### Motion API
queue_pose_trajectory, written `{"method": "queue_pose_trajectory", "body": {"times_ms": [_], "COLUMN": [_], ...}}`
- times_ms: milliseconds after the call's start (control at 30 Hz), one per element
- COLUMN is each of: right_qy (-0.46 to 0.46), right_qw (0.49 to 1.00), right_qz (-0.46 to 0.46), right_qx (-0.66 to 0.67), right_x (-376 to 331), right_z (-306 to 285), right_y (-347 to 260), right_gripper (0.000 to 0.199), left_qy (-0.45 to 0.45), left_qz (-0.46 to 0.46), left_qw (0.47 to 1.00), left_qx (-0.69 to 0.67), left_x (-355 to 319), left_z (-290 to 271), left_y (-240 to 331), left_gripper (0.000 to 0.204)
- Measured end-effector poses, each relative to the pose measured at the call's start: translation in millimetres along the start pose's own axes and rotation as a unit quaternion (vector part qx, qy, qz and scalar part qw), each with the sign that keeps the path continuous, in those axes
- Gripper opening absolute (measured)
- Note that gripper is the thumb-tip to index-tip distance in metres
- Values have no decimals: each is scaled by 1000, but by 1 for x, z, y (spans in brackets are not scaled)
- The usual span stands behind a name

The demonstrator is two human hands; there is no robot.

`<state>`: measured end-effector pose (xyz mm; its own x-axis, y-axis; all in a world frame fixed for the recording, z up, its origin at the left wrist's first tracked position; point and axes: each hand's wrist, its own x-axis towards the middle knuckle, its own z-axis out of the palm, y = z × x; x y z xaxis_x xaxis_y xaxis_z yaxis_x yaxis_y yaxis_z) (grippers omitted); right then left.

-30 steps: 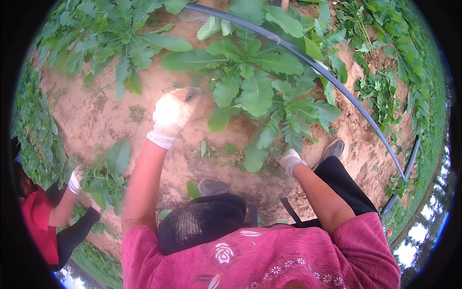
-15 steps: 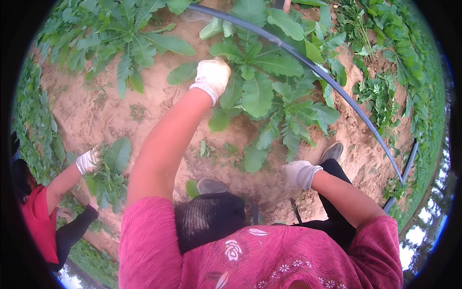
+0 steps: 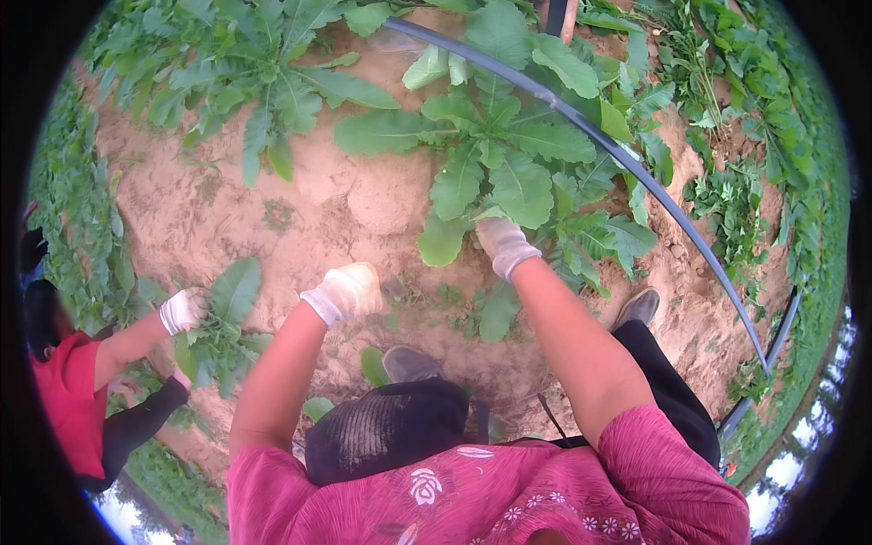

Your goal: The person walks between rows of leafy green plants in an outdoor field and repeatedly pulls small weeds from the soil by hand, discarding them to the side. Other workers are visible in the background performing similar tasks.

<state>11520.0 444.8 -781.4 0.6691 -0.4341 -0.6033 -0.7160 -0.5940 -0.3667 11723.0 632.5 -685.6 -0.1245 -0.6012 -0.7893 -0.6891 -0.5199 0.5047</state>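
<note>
nearest, the person's pink top (image 3: 436, 518) filled the lower edge, with dark trousers (image 3: 391, 431) below it and a shoe (image 3: 411, 363) planted on the sandy soil (image 3: 318, 245); a second shoe (image 3: 640, 307) stood further right.

beyond that knee hung the pale-gloved left hand (image 3: 350, 292), apart from the big leaves and over bare ground. its fingers looked curled in, but blur at the tips meant i could not tell whether they were closed on anything.

the pale-gloved right hand (image 3: 502, 247) reached a little further out, its tips hidden at the lower leaves of a broad-leaved plant (image 3: 490, 150). whether those fingers were clamped on a stalk or loose, i could not tell. the plant spread just ahead of this hand, its crown beyond the knuckles, and lay up and to the right of the left hand.

the step in hand seemed to be reaching in beneath the foliage; the next move, i judged, called for a sure hold low on a stalk, without crushing the neighbouring leaves.

further out, a dark pipe (image 3: 590, 123) arched across the plant's far side. off to the left, a co-worker in red (image 3: 68, 391) had a gloved hand (image 3: 184, 311) against a leafy clump (image 3: 222, 350).
</note>
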Motion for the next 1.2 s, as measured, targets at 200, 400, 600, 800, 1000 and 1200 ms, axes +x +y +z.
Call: {"method": "queue_pose_trajectory", "body": {"times_ms": [200,400,600,800,1000,1200], "right_qy": [90,-34,-58,-81,-18,40], "right_qw": [973,903,861,791,894,908], "right_qz": [7,52,114,48,62,195], "right_qx": [213,425,492,605,444,368], "right_x": [30,38,31,38,56,75], "right_z": [-45,-52,-31,-51,-49,-51], "right_y": [-13,-22,-23,-27,-43,-44], "right_gripper": [45,46,21,16,21,33], "left_qy": [223,314,497,644,541,571], "left_qz": [-85,-6,-105,85,-163,-195], "left_qw": [941,931,757,634,792,779], "left_qx": [-241,-184,-411,-420,-229,-172], "left_x": [50,73,35,75,109,59], "left_z": [-38,-45,-43,-94,-155,-162], "left_y": [-28,-8,-51,-132,-139,-82], "left_gripper": [49,43,41,53,58,35]}}
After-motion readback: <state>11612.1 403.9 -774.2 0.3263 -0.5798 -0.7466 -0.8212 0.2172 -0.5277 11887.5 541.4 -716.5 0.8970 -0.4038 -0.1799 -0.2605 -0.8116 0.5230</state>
